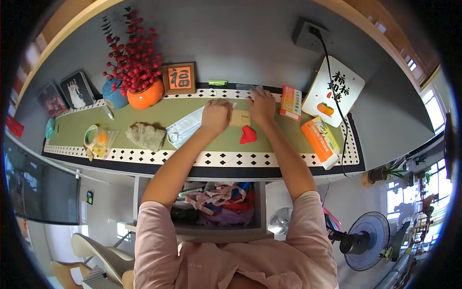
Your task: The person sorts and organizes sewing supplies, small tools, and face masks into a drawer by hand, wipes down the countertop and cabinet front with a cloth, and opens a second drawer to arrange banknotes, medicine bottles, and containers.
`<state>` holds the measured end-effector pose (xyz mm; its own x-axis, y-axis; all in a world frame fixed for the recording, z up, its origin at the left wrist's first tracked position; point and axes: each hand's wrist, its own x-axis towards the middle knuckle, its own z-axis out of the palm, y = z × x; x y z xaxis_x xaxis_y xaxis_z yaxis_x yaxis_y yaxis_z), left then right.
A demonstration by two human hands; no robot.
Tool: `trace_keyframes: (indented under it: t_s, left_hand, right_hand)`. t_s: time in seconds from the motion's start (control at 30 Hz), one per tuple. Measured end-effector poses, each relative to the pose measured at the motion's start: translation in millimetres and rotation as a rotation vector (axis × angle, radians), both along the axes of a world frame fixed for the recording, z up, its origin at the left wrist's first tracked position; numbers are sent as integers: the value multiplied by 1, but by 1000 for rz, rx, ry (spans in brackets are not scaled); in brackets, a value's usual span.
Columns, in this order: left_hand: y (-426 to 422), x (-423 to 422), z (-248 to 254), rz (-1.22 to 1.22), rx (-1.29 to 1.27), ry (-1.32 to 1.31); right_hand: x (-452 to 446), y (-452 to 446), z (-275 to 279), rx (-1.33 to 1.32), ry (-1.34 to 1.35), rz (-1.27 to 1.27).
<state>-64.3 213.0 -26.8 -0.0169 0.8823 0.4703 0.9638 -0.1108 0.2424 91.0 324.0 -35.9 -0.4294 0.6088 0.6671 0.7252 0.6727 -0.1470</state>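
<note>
My left hand (217, 115) is closed over the mat, its fingers curled down. Whatever they hold, if anything, is hidden. A white-and-pale-blue face mask (186, 127) lies beside it, partly under the wrist. Between my two hands sits a small beige, striped, flat piece (240, 118), touching or very near the left fingers. My right hand (263, 105) rests with fingers stretched forward at the mat's back border. A clear plastic piece (245, 87) lies at its fingertips. Just below the beige piece is a small red folded piece (248, 135).
Two orange-and-white boxes (290, 102) stand right of my hands, near a white sign (333, 90) with a hanging black cable. Leftward lie a grey-brown fuzzy cloth (146, 136) and a tape roll (90, 136). An orange vase (146, 94) stands behind. Below, a drawer (260, 207) hangs open.
</note>
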Motion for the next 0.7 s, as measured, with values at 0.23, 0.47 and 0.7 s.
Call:
trace_keyframes:
  t_s: [0.23,0.47,0.7]
  left_hand:
    - [17,-16,4,127,-192,-131]
    - [27,-27,2,115,-500,-101]
    - [12,-36,11,56,-469,-302]
  right_hand:
    - [-2,-8,14,-225,-27,-24]
    - [-3,-4,9,-585,98,-182]
    - [-2,-15,5,-494,434,89]
